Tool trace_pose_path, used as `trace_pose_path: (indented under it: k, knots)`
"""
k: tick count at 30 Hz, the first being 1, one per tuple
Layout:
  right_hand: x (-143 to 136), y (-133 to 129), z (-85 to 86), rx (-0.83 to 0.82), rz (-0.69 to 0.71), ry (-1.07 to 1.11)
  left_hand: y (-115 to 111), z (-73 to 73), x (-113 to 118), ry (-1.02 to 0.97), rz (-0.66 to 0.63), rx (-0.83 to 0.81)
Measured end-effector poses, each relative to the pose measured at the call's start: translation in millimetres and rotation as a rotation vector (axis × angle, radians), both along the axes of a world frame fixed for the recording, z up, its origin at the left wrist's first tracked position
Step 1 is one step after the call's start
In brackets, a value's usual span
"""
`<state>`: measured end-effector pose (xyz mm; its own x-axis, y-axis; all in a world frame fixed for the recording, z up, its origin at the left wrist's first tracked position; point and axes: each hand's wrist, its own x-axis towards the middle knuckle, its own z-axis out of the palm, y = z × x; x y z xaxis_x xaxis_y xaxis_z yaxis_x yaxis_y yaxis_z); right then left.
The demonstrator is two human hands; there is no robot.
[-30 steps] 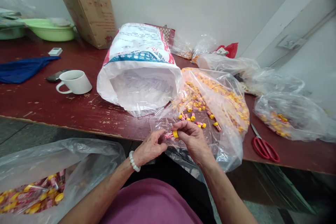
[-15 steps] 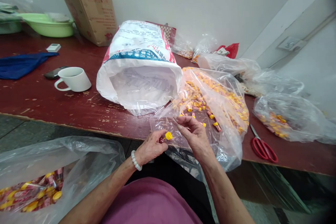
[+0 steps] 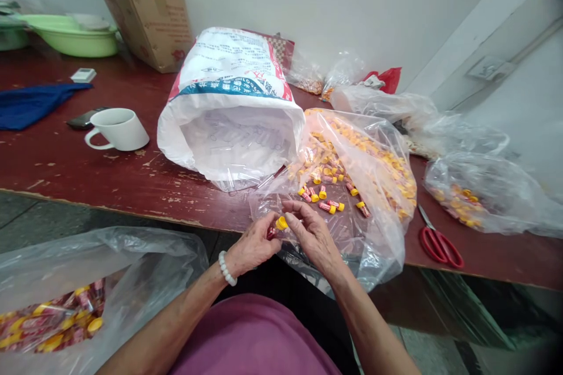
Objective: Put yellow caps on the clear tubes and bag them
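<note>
My left hand point(image 3: 255, 241), with a white bead bracelet point(image 3: 227, 269) at its wrist, is closed around a small red-patterned tube with a yellow cap point(image 3: 281, 223). The cap sticks up between the two hands. My right hand point(image 3: 313, 237) is closed, its thumb and fingertips right at the cap; what they pinch is hidden. Just beyond the hands, several small yellow-capped tubes point(image 3: 328, 207) lie loose on clear plastic. They spill from a large clear bag point(image 3: 373, 158) full of the same. Straight ahead, a white woven sack point(image 3: 233, 99) opens toward me with thin clear plastic pieces inside.
Red-handled scissors point(image 3: 440, 245) lie on the dark red table point(image 3: 185, 205) at right, beside another bag point(image 3: 479, 193) of yellow-capped pieces. A white mug point(image 3: 118, 129) stands left of the sack. Below left, a clear bag point(image 3: 149, 281) holds larger yellow-capped tubes. A carton point(image 3: 152, 12) stands behind.
My right hand has moved left and slightly down, bringing its thumb and fingers to the yellow cap. The left hand keeps its hold. The view has shifted slightly.
</note>
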<state>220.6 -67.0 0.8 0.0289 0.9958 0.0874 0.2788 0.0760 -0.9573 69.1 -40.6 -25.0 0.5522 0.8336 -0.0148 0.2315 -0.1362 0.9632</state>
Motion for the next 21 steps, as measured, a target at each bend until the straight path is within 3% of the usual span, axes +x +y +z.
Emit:
trace_pose_path:
  k: [4,9,14,21]
  knots:
    - [-4,-3,-9.0,-0.118,-0.145,0.279,0,6.4,0,0.015,0.014,0.036]
    - [-8,-12,-18.3,-0.166,-0.274,0.713,-2,13.4,6,-0.133,-0.015,-0.199]
    - [-16,-22,-20.9,-0.146,-0.237,0.954,-5,29.1,6,-0.36,0.014,-0.417]
    - [-20,-30,-19.0,-0.139,-0.18,1.078,-9,47.4,3,-0.408,0.036,-0.331]
